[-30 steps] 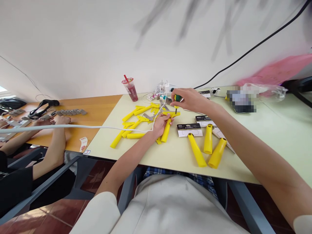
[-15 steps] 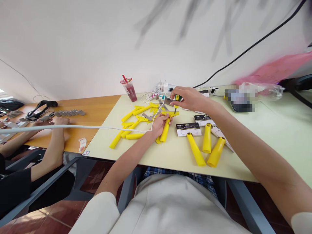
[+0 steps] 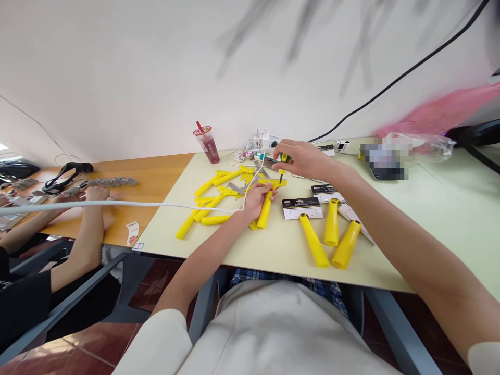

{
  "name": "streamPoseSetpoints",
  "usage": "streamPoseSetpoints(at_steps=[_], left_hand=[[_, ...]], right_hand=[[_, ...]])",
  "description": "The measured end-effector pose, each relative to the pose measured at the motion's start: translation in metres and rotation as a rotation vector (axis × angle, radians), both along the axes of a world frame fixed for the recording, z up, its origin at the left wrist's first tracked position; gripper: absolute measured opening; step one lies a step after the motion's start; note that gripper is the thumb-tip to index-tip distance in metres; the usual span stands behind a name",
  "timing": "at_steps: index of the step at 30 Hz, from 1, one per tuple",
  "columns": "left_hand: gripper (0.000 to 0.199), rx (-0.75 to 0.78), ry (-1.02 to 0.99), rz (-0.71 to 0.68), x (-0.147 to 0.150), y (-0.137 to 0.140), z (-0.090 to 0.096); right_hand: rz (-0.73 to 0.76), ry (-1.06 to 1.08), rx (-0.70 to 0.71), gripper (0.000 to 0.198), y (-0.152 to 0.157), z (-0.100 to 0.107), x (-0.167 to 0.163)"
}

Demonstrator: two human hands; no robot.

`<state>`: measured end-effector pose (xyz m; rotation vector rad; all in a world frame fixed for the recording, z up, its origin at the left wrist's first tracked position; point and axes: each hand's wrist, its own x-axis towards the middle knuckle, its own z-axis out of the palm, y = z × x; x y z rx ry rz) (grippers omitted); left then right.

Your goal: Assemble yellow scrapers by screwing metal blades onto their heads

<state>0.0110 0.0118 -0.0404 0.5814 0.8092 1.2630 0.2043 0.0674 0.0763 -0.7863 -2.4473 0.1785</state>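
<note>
My left hand point(image 3: 255, 202) is closed around a yellow-handled scraper point(image 3: 265, 209), whose wide head point(image 3: 279, 183) points away from me. From above, my right hand point(image 3: 297, 158) grips a screwdriver point(image 3: 284, 164) with a green and yellow handle. Its shaft stands nearly upright, with the tip on the scraper's head; a screw there is too small to make out. Several loose yellow scraper parts point(image 3: 213, 205) lie left of my left hand, with flat metal blades point(image 3: 235, 188) among them. Right of the held piece lie yellow scrapers point(image 3: 314, 242) with black and white cards point(image 3: 302, 208) on their heads.
A cup with a red drink point(image 3: 207, 145) stands at the back by the wall. White plugs point(image 3: 262, 139) sit behind my hands. A white cable point(image 3: 117, 204) crosses in front of the view. Someone else's arm point(image 3: 88, 224) rests at the brown table point(image 3: 156, 177) on the left.
Almost nothing differs. Both hands keep the same hold, with the screwdriver tip still on the scraper's head; the person at left has shifted a hand slightly.
</note>
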Motion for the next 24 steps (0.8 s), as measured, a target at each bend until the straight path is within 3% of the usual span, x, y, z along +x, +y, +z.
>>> streamPoseSetpoints(at_steps=[5,9,18,24], left_hand=[[0.031,-0.003,-0.002,0.015,-0.0001,0.0011,-0.0021],[0.032,-0.009,-0.004,0.021,-0.0011,0.0024,-0.0020],[0.028,0.003,-0.009,0.009,0.0000,0.0000,-0.0008],[0.028,-0.029,0.008,0.029,-0.0018,0.0009,0.0018]], right_hand=[[0.041,0.013,-0.049,0.014,0.0030,-0.0020,0.0050],[0.074,0.039,-0.121,0.022,0.0064,-0.0034,0.0053],[-0.047,-0.038,-0.031,0.027,0.0018,0.0011,0.0037],[0.017,-0.025,-0.165,0.031,0.0028,0.0002,0.0074]])
